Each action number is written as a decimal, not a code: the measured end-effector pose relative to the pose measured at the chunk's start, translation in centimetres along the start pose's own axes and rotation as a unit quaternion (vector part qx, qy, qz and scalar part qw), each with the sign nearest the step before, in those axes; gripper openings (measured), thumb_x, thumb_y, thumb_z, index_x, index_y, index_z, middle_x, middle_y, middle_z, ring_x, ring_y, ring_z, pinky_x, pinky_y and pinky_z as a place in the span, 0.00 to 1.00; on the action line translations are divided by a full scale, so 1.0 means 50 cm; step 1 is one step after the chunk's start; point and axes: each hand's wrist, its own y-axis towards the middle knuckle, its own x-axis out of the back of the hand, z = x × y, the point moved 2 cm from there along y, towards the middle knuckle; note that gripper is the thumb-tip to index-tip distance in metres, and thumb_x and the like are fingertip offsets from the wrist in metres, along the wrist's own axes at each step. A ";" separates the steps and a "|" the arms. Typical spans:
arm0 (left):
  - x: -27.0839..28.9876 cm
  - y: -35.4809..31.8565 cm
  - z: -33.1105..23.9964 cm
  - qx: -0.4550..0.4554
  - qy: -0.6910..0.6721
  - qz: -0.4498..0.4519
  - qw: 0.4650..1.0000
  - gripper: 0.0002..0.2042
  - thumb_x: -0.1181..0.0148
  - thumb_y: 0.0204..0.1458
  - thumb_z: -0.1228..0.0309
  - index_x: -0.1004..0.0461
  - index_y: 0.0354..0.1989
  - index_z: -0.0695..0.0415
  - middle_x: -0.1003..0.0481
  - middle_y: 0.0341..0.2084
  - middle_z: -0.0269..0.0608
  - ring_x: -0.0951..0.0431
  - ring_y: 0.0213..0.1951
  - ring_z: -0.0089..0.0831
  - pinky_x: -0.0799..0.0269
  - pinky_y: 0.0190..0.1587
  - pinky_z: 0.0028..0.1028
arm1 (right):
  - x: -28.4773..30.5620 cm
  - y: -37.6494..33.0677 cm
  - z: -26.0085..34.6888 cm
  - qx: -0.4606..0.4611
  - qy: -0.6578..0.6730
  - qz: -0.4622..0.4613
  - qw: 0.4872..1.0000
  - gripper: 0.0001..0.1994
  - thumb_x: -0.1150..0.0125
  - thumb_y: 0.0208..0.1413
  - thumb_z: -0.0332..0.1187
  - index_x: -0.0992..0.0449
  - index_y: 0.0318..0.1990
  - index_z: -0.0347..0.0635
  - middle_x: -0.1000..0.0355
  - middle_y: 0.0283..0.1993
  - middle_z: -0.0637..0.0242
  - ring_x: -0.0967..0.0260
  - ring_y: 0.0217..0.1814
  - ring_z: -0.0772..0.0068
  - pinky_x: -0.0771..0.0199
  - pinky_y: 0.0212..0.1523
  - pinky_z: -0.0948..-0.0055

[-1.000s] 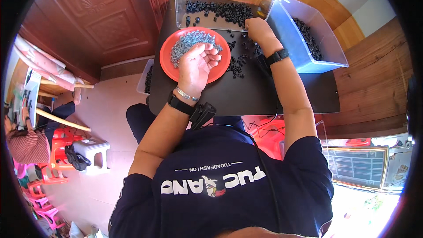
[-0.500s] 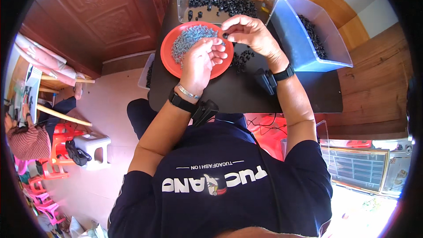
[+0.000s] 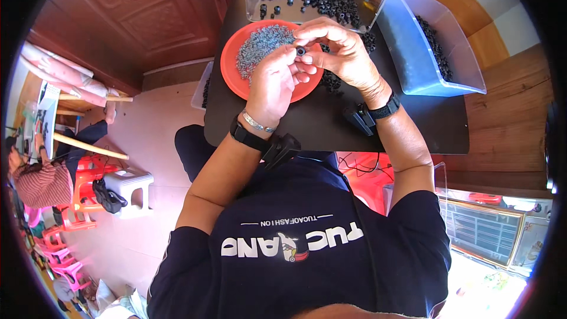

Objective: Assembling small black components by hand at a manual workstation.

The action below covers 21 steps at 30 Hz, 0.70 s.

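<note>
Over the orange plate [image 3: 236, 80] of small grey screws, the left hand [image 3: 273, 82] and right hand [image 3: 342, 53] pinch one small black ring-shaped part [image 3: 300, 51] between their fingers, seemingly mid-assembly, so aligning it steadily seems the next need.

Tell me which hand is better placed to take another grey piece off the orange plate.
Probably the left hand: it hovers right over the round orange plate beside the pile of small grey metal pieces. The right hand pinches the small black ring.
</note>
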 end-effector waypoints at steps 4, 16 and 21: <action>0.004 0.001 0.003 -0.001 -0.035 -0.003 0.999 0.09 0.52 0.57 0.66 0.29 0.37 0.57 0.25 0.33 0.37 0.25 0.35 0.30 0.31 0.37 0.27 | 0.006 0.001 0.001 0.035 -0.102 0.034 0.994 0.15 0.36 0.46 0.20 0.23 0.43 0.41 0.28 0.45 0.63 0.31 0.48 0.71 0.31 0.50 0.73; -0.009 -0.009 -0.006 -0.007 -0.005 -0.002 1.000 0.09 0.53 0.57 0.64 0.30 0.37 0.55 0.27 0.33 0.33 0.26 0.36 0.27 0.33 0.40 0.26 | -0.001 -0.003 0.002 0.050 -0.175 0.005 0.983 0.14 0.31 0.44 0.26 0.23 0.41 0.41 0.25 0.42 0.63 0.29 0.46 0.67 0.30 0.49 0.69; 0.000 -0.006 0.001 -0.013 0.009 -0.002 1.000 0.08 0.54 0.58 0.65 0.30 0.37 0.55 0.27 0.35 0.33 0.28 0.37 0.24 0.33 0.40 0.26 | -0.006 -0.004 0.012 0.097 -0.290 -0.003 0.952 0.15 0.31 0.42 0.25 0.23 0.41 0.42 0.25 0.42 0.64 0.29 0.45 0.64 0.30 0.48 0.67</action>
